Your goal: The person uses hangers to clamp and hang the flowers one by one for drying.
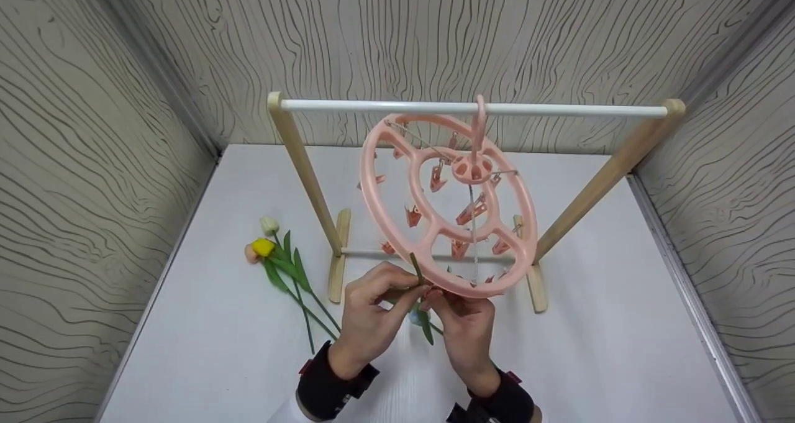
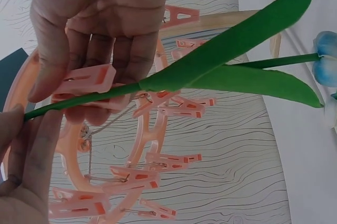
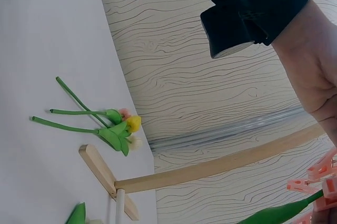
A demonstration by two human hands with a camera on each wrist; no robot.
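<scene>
My left hand (image 1: 371, 314) pinches the green stem (image 2: 84, 100) of an artificial tulip near its cut end, which points up in the head view. Long green leaves (image 2: 247, 29) spread from this stem, and a blue bloom (image 2: 325, 60) shows beyond them. My right hand (image 1: 466, 327) grips a pink clothespin (image 2: 87, 79) at the near rim of a pink oval drying hanger (image 1: 369, 184). The stem runs across this clothespin, right by the right fingertips. In the right wrist view the right hand (image 3: 316, 71) is mostly cut off by the frame edge.
The hanger hooks over the white bar (image 1: 372, 106) of a wooden rack (image 1: 298, 162) and tilts toward me. Several more clothespins (image 1: 436, 177) dangle from it. Left of the rack, yellow (image 1: 263, 247), white (image 1: 269, 225) and pink (image 1: 251, 254) tulips lie on the white table (image 1: 217, 323).
</scene>
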